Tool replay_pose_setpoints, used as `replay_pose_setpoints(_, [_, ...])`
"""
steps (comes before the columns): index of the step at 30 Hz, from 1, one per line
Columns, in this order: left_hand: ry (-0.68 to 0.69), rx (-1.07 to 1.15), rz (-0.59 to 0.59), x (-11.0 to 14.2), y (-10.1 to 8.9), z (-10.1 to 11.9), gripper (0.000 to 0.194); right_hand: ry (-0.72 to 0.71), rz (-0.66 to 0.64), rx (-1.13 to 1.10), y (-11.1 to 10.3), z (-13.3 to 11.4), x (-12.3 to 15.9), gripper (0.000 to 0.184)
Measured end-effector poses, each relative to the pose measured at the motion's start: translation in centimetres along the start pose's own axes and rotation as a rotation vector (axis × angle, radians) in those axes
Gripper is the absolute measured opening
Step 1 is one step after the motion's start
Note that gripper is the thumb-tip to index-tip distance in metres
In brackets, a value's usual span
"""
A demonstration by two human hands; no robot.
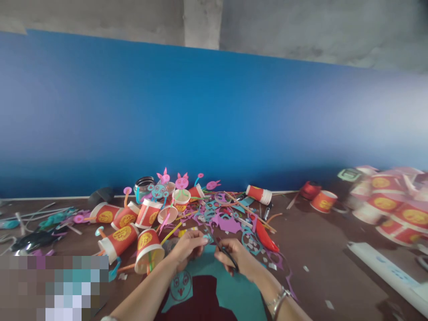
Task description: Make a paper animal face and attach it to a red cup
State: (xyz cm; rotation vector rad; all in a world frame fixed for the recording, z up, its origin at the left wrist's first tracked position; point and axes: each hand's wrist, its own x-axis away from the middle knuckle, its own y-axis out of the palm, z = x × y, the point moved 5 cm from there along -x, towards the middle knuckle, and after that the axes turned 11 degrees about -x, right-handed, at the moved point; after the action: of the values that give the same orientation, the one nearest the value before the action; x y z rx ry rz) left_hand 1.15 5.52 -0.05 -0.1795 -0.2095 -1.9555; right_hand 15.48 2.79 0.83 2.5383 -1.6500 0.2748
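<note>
My left hand (189, 249) pinches a small teal paper piece (207, 238) just above a teal paper sheet (234, 294) with a drawn owl-like face. My right hand (236, 258) is closed round black scissors (227, 253), whose blades point toward the teal piece. Both hands meet at the table's near edge, in front of a heap of purple and teal paper cut-outs (227, 218).
Red paper cups with gold prints (147, 249) lie tipped to the left, some with straws and pink bunny toppers (181, 181). More cups (394, 205) pile up at the right. A red scissors handle (265, 236), a glass jar (143, 187) and a white strip (384, 267) lie about. A blue wall stands behind.
</note>
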Motion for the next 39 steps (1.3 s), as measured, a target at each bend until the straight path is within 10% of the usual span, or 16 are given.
replay_pose_setpoints(6, [0.046,-0.561,-0.089,0.7,-0.4,0.8,0.032,-0.097,0.127,0.005,-1.0,0.1,-0.8,0.026])
replay_pose_setpoints(13, [0.267,-1.070,0.346,0.7,-0.1,2.0,0.020,-0.080,0.169,-0.004,-0.9,0.5,-1.1,0.025])
replay_pose_setpoints(26, [0.242,-1.236,0.353,0.0,0.8,1.4,0.024,-0.037,0.341,-0.036,-1.3,0.9,-1.6,0.028])
replay_pose_setpoints(39, [0.363,-0.690,0.257,-0.1,1.4,1.3,0.004,-0.125,0.335,-0.059,-0.9,0.3,-1.2,0.018])
